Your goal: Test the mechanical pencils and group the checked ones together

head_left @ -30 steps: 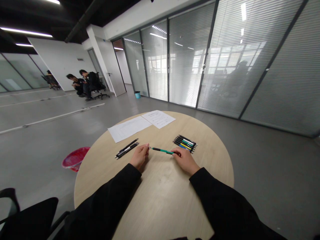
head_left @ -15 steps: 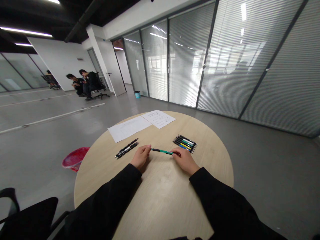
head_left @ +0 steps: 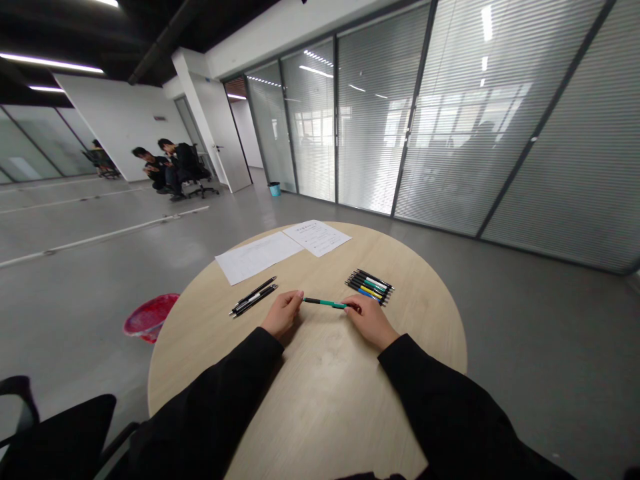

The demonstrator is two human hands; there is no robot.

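A slim green-and-black pen [head_left: 325,303] lies nearly level over the round pale wood table [head_left: 320,393]. My right hand [head_left: 369,323] grips the pen's right end between its fingers. My left hand [head_left: 283,315] rests curled on the tabletop, its fingertips right beside the pen's left tip; I cannot tell if they touch it. Left of that hand lie a pair of black pens [head_left: 254,297]. A tight row of several black pens [head_left: 370,287] with coloured bands sits to the right, beyond my right hand.
Two sheets of paper [head_left: 257,258] [head_left: 317,238] lie at the table's far edge. A red basket [head_left: 150,317] stands on the floor left of the table. A black chair [head_left: 60,433] sits at lower left. Two seated people [head_left: 167,167] are far back by the wall.
My left hand has shifted slightly to the right. The pen's left tip has dropped a little and moved closer to my right hand.
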